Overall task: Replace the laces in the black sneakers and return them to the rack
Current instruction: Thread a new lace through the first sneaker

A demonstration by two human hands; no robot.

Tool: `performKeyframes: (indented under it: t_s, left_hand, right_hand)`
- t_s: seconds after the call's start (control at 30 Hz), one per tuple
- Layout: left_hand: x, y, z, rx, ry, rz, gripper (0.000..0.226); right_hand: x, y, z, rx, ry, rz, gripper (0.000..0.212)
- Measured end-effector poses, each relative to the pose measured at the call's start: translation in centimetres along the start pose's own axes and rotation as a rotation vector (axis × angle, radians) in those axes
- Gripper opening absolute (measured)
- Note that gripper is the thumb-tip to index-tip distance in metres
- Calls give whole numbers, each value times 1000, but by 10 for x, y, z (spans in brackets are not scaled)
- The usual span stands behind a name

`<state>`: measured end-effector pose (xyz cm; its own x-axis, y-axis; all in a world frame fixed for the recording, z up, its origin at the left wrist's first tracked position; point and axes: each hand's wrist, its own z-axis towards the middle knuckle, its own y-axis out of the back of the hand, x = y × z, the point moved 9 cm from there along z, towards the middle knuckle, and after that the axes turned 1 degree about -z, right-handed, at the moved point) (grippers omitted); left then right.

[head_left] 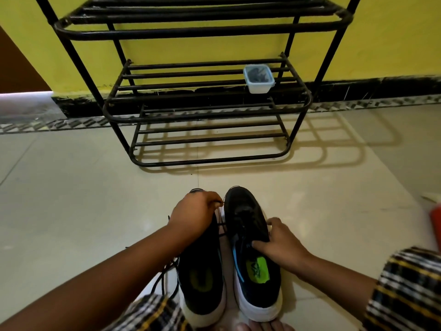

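Two black sneakers with white soles stand side by side on the floor in front of me, toes pointing at the rack. My left hand [194,212] lies over the front of the left sneaker [201,280] and pinches a black lace [220,203] at its toe end. More black lace [167,275] trails loose on the floor to the left. My right hand [281,242] grips the right sneaker [248,225] by its side at the tongue. The black metal shoe rack [205,111] stands against the yellow wall.
A small clear plastic box [259,78] with dark contents sits on the rack's middle shelf, at its right end. The lowest shelf holds nothing. A red and white object [435,220] lies at the right edge of the floor. My bare toes [253,327] show below the sneakers.
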<state>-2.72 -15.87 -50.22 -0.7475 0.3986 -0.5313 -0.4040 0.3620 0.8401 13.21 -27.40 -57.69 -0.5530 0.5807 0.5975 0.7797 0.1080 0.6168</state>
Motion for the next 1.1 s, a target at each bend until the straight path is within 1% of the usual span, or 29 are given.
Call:
performKeyframes:
  t_s: [0.1,0.17,0.23,0.33,0.47,0.53,0.57,0.63,0.7,0.77,0.9,0.93,1.03,1.1]
  left_hand:
    - [-10,7,-1,-58,-40,-52,23]
    - [-15,7,-2,-41,-34,-118,21]
    - [-19,1,-5,1,-22,-223,15]
    - [-25,-9,-8,58,-13,-351,12]
    - [-33,-29,-13,243,-1,-432,14]
    - [-36,-36,-18,304,0,-385,15]
    - [-35,-38,-18,308,6,-351,15]
    - [-32,-37,-17,271,21,-262,13]
    - [-30,-33,-16,218,30,-183,10]
    - [-27,-32,-16,187,44,-170,8]
    - [-23,-33,-21,174,73,-198,7]
    - [-24,-32,-22,168,63,-155,7]
    - [-38,-31,-24,145,-26,119,11]
    - [-41,-31,-25,134,-36,159,12]
  right_hand:
    - [27,24,-5,-171,182,-217,38]
    - [40,31,-7,-176,239,-282,29]
    - [39,25,-3,-79,224,-296,31]
    - [43,14,-1,71,292,-334,31]
    - [48,16,-4,194,343,-257,28]
    - [48,14,-7,220,347,-165,26]
    - [48,13,-8,233,345,-108,24]
    - [47,9,-11,280,328,-32,20]
    - [48,5,-14,335,320,-14,20]
    - [50,2,-13,346,324,-21,21]
    - [52,2,-15,345,308,6,21]
    - [53,2,-16,359,302,11,21]
    - [51,3,-17,381,286,-20,21]
    - [48,2,-17,379,269,-44,21]
